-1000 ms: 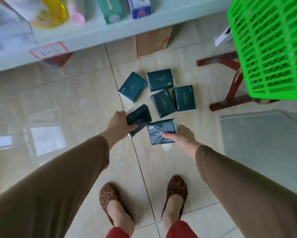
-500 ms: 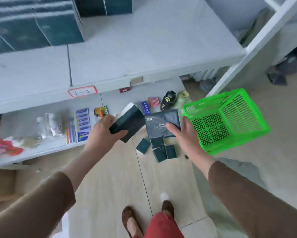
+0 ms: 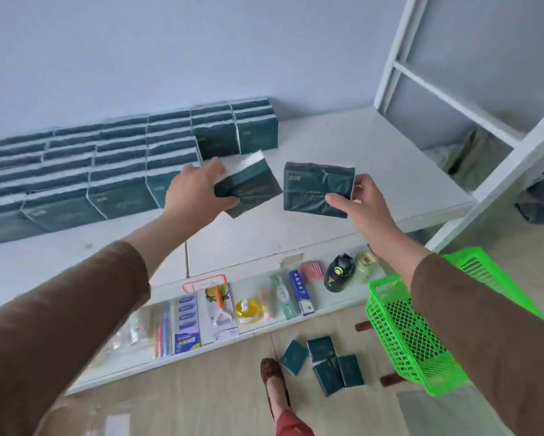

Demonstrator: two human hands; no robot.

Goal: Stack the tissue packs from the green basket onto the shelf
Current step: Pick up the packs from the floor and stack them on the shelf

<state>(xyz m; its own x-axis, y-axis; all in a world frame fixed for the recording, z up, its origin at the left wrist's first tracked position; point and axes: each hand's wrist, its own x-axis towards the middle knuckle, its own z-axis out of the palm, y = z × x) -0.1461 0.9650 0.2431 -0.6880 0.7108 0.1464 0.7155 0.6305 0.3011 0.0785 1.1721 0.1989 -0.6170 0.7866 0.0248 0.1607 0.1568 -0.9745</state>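
Head view, hands (image 3: 198,193) (image 3: 363,202) gripping crinkled rectangular packs (image 3: 316,188)

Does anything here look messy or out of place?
Yes. Four tissue packs lie scattered on the floor beside the green basket, not in it or on the shelf. The basket also looks tipped on its side.
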